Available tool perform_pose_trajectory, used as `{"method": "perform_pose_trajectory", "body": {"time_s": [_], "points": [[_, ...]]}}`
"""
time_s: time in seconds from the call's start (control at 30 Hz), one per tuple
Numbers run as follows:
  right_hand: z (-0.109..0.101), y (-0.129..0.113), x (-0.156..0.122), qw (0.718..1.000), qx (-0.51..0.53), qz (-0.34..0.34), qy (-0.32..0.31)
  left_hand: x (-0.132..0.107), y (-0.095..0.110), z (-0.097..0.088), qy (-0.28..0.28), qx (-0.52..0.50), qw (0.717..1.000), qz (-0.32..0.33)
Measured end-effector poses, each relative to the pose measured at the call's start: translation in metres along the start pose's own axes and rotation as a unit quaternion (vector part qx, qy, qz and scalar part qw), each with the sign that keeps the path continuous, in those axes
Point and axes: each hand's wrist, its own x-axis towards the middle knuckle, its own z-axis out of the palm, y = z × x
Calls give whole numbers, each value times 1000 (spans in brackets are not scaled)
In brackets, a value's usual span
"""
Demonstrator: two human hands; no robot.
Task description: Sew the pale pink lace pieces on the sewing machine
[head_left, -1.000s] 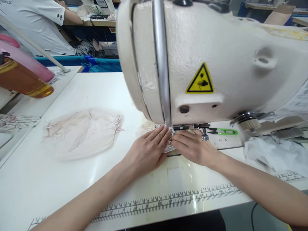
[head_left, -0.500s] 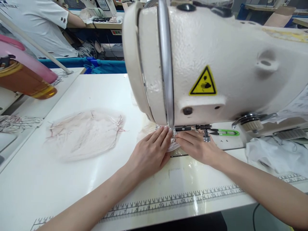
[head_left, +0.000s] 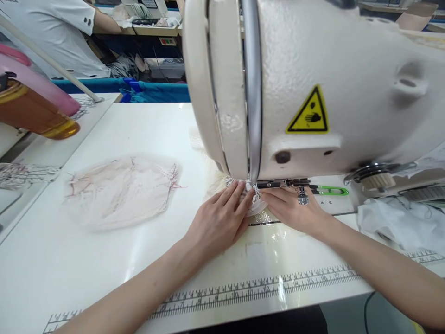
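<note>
A cream sewing machine (head_left: 313, 83) fills the upper right, its head hanging over the white table (head_left: 104, 260). Under the presser foot lies a small piece of white lace fabric (head_left: 255, 204). My left hand (head_left: 219, 220) lies flat on the table with fingers stretched out, its fingertips pressing on the lace just left of the needle. My right hand (head_left: 294, 208) rests flat on the lace from the right, fingers extended toward the needle. The two sets of fingertips almost meet under the machine head.
A pile of pale sheer fabric pieces (head_left: 121, 190) lies at left. Green thread snips (head_left: 328, 190) sit behind my right hand, white cloth (head_left: 399, 222) at far right. A pink and amber bottle (head_left: 34, 106) leans in at upper left. A person in white (head_left: 59, 32) works beyond. A ruler strip (head_left: 243, 290) edges the table.
Both hands have stayed on the lace by the needle and barely moved. The view has shifted a little, so the machine head appears closer and further right.
</note>
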Motion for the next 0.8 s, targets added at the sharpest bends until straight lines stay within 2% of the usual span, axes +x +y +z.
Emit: {"method": "perform_pose_trajectory", "body": {"time_s": [0.17,0.3,0.5,0.7,0.8], "points": [[0,2,3,1000,8,12,-1,1,-3,3,-6,-14,1000,-8],[-2,1,7,999,-44,1,9,3,-3,3,7,1,1000,-12],[0,1,5,996,-85,-28,29,4,-6,2,62,-14,996,62],[6,4,4,996,-41,-60,43,4,-8,1,57,-29,996,68],[10,6,5,997,-4,-74,15,5,-9,0,61,-30,996,64]]}}
